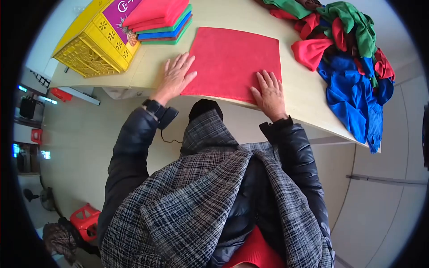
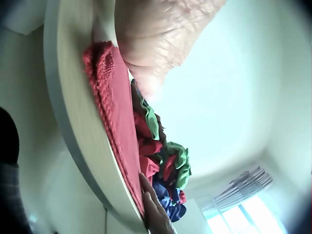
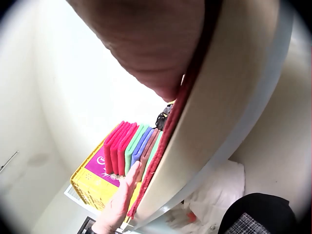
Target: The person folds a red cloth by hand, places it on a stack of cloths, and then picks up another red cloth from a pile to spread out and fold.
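Note:
A red cloth (image 1: 237, 62) lies flat and squared on the table, its near side along the table's front edge. My left hand (image 1: 177, 77) rests at its left side, fingers spread, partly on the cloth. On its lower right corner lies my right hand (image 1: 271, 94), fingers straight. The left wrist view shows the cloth's layered, fuzzy edge (image 2: 109, 117) beneath the palm, with the right hand (image 2: 156, 209) at the far end. In the right wrist view the left hand (image 3: 119, 200) touches the opposite side.
A stack of folded red, green, blue and brown cloths (image 1: 165, 22) stands at the back left beside a yellow crate (image 1: 96, 42). Crumpled red, green and blue cloths (image 1: 348, 85) are heaped at the right, some hanging over the table edge. A red stool (image 1: 86, 221) is on the floor.

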Tool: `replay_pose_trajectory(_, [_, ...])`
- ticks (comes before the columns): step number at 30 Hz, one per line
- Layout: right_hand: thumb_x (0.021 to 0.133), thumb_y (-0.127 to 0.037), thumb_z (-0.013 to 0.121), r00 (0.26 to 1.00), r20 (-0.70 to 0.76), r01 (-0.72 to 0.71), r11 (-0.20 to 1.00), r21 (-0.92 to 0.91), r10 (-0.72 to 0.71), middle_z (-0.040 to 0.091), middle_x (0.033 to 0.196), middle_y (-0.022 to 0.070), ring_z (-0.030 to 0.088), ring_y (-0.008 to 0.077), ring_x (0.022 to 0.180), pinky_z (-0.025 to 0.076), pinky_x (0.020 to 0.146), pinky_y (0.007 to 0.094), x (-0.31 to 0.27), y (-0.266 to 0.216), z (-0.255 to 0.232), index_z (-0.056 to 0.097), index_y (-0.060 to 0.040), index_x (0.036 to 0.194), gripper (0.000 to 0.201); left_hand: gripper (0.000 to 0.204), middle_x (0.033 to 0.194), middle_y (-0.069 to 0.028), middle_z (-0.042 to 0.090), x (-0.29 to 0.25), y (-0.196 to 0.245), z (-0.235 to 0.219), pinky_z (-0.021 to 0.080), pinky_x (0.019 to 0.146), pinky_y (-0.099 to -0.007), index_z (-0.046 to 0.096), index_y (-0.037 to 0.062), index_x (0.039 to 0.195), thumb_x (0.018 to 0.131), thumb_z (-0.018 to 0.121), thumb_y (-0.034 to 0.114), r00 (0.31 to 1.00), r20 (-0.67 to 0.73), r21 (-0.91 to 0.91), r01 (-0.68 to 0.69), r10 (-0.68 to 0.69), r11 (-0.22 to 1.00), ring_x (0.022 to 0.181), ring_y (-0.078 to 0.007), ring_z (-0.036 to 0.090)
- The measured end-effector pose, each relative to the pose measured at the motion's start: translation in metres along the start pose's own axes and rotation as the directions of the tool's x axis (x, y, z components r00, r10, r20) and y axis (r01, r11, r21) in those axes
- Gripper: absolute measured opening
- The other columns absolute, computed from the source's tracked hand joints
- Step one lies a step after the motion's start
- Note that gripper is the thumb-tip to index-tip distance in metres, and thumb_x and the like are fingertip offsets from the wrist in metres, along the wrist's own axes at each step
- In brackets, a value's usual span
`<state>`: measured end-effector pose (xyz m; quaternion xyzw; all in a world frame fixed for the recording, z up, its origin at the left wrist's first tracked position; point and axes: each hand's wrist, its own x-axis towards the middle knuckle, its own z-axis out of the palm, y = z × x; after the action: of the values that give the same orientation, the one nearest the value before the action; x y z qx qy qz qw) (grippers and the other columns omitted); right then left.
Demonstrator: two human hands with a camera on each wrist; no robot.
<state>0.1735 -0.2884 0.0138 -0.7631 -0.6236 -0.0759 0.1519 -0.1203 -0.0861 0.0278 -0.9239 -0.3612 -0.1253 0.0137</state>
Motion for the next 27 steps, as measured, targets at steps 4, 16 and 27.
replay_pose_trajectory(4, [0.097,-0.053,0.052,0.998,0.033,0.046,0.999,0.002,-0.046,0.038,0.156,0.0153,0.031,0.0350,0.146,0.023,0.120,0.0493,-0.009,-0.017,-0.005,0.039,-0.0081,0.151,0.072,0.066,0.161,-0.0097,0.032,-0.039,0.023,-0.017,0.018,0.121,-0.0512,0.036,0.0147,0.154,0.097,0.055,0.043,0.982,-0.001,-0.194,-0.185,0.188,0.963,0.148,-0.0276,0.029])
replay_pose_trajectory(16, [0.083,-0.048,0.072,0.980,0.076,0.185,0.983,0.012,-0.185,0.037,0.157,0.0143,0.032,0.0331,0.146,0.025,0.120,0.0478,-0.037,0.002,-0.033,0.036,-0.0066,0.152,0.088,0.032,0.119,-0.0084,0.070,-0.059,0.004,-0.009,0.044,0.108,-0.0423,0.072,0.0062,0.107,0.075,0.076,0.004,0.907,-0.341,-0.257,-0.343,0.247,0.903,0.118,-0.0260,0.062])
replay_pose_trajectory(27, [0.071,-0.003,0.073,0.987,-0.084,0.155,0.966,0.206,-0.140,0.057,0.139,0.0116,0.051,0.0334,0.130,0.042,0.108,0.0436,-0.066,0.013,-0.042,0.059,-0.0079,0.132,0.063,0.018,0.099,-0.0090,0.072,-0.087,0.016,-0.045,0.049,0.100,-0.0435,0.071,0.0035,0.091,0.075,0.075,-0.001,0.910,-0.370,-0.354,-0.326,0.189,0.877,0.106,-0.0279,0.067])
